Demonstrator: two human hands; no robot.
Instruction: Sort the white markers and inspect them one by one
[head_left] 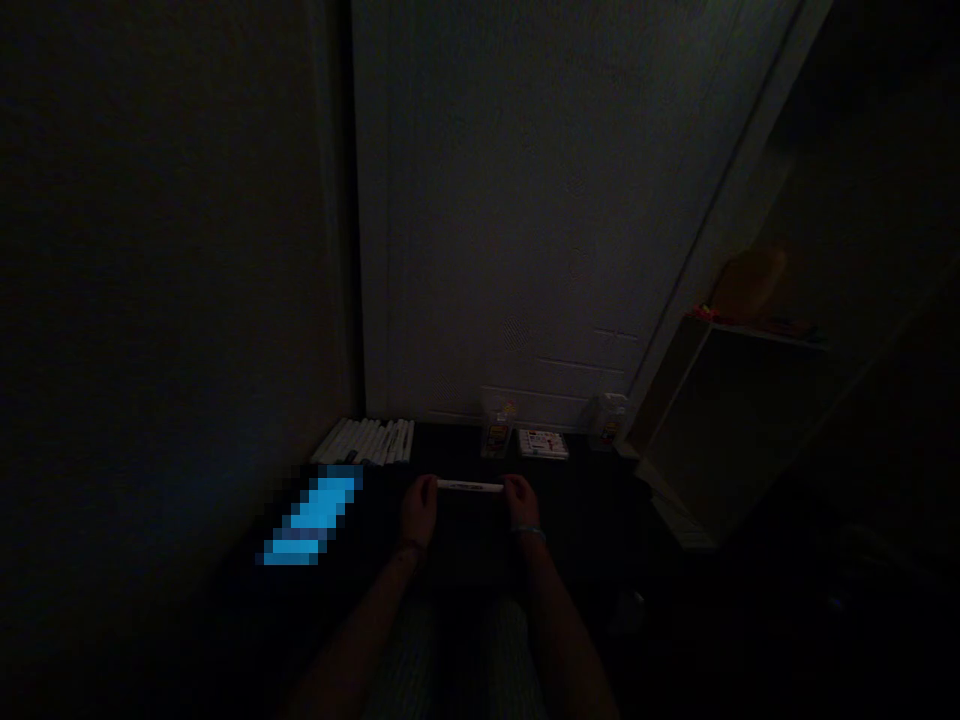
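Observation:
A white marker (470, 486) is held level between my two hands, with dark print along its barrel. My left hand (418, 512) is closed on its left end, and my right hand (520, 502) pinches the right end. Both hands are over the dark table (465, 550). Beyond my left hand lies a row of several similar white markers (367, 441), side by side. Past my right hand is a flat pack (543, 444) with a white, printed face. The dim light hides finer detail of the fingers.
A blurred, glowing blue screen (311, 515) lies at the left. Two clear containers with labels, one in the middle (496, 436) and another container (609, 422) at the right, stand by the pale wall panel (510, 220). A box-like cabinet (735, 430) stands at the right.

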